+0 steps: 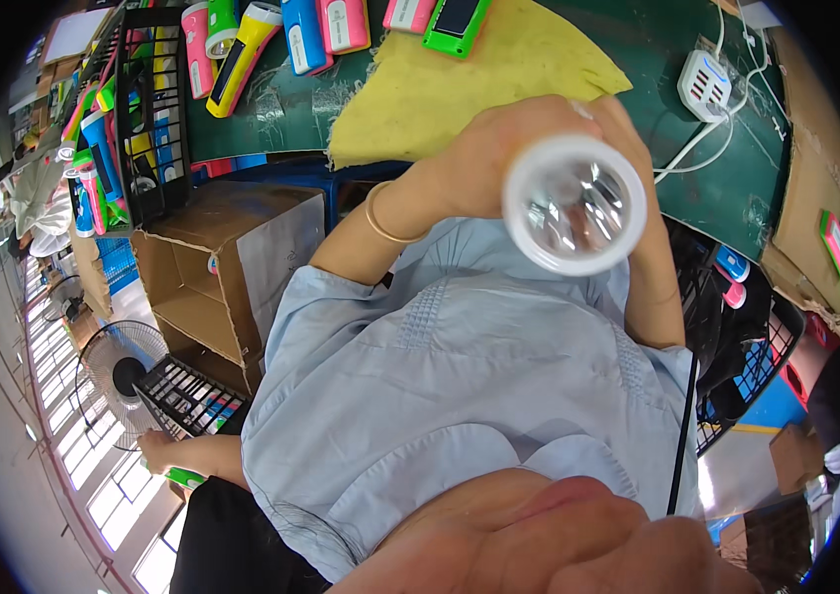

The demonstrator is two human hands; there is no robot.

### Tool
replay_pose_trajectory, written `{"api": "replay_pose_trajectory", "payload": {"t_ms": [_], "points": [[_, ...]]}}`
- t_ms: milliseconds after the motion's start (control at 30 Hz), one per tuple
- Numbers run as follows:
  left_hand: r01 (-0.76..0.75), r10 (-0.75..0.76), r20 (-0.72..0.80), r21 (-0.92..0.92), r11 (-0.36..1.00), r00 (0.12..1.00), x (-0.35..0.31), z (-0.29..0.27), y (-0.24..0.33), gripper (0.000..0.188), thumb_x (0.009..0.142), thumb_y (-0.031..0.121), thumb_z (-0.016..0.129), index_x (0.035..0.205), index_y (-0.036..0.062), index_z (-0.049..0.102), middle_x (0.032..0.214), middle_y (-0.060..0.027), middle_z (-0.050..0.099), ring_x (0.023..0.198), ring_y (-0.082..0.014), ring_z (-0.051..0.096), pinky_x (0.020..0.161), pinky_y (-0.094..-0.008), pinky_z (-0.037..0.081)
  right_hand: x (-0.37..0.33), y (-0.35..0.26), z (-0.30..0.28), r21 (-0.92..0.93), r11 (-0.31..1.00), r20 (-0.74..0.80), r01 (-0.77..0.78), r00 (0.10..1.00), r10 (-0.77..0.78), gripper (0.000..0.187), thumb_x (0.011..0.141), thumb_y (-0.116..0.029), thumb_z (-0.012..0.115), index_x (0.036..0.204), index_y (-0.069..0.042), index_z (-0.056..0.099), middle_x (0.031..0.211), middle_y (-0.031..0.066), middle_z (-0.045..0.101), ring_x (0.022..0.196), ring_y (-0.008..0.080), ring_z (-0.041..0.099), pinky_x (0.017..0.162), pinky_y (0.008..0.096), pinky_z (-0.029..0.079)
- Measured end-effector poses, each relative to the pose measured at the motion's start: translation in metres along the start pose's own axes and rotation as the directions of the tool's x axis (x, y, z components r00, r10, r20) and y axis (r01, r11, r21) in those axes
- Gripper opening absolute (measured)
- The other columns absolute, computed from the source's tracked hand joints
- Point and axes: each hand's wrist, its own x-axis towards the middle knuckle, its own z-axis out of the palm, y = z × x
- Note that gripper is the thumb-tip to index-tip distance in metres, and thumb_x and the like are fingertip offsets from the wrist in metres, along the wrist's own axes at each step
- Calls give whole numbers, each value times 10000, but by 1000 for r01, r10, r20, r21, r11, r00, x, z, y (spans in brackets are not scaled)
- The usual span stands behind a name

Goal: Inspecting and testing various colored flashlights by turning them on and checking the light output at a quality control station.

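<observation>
Flashlight (576, 203), seen lens-first: I find it held in the air before the wearer's chest, on the wearer's side of the near edge of the green desk (276, 119), with the yellow cloth (479, 64) lying on the desk at that edge. The left hand (509, 144) curls behind the flashlight's head, its fingers apparently closed around the barrel; the right hand (626, 129) sits close behind the other side, but its fingertips are hidden, and I cannot tell whether they grip or merely rest. As to handling, I judge the flashlight light for its bulk, stiff, and somewhat slippery where smooth; the clear front is probably its most easily scratched part. I would take hold around the barrel behind the flared head, or by the outer side of the ring, keeping fingertips off the front. In appearance, the head is round and broad, bounded by a thick, glossy white ring (574, 265); within it a silvery, bowl-shaped reflector (559, 218) shows bright streaks and dark patches, which I read as reflections through a transparent cover. The barrel lies behind the head and hands, so its colour and length escape me.
</observation>
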Motion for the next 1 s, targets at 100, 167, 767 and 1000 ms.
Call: {"api": "replay_pose_trajectory", "payload": {"t_ms": [100, 167, 767, 1000], "points": [[-45, 58, -33, 304, 952, 998, -4, -3, 2, 574, 629, 177, 762, 1130, 50, 513, 945, -106, 581, 816, -291, 579, 689, -354, 479, -5, 2, -13, -13, 958, 12, -287, 958, 287, 531, 701, -142, 705, 1177, -44, 492, 816, 96, 448, 702, 230, 451, 620, 283, 390], [-14, 27, -63, 193, 981, 998, -6, -4, 4, 617, 624, 153, 765, 1163, 46, 486, 971, -120, 573, 811, -294, 577, 688, -355, 481, -9, 5, -17, -9, 968, 25, -251, 968, 251, 329, 794, -114, 612, 1103, -27, 540, 811, 86, 454, 712, 202, 444, 643, 270, 383], [546, -528, -239, 7, 838, 815, 14, 3, 17, 620, 749, 129, 669, 1204, -54, 290, 989, -159, 528, 893, -224, 577, 705, -307, 469, 3, -27, -18, 367, 882, -73, -295, 936, 344, 202, 898, -135, 506, 787, 29, 546, 708, 27, 543, 652, 82, 476, 602, 194, 371], [181, -178, -48, 433, 883, 983, 29, -10, 19, 679, 734, 45, 669, 1272, -19, 259, 1086, -109, 468, 978, -180, 496, 851, -306, 421, 24, -23, -23, 288, 931, -51, -223, 968, 247, 164, 861, -115, 546, 827, 40, 590, 611, 16, 506, 549, 54, 407, 493, 200, 315]]}}
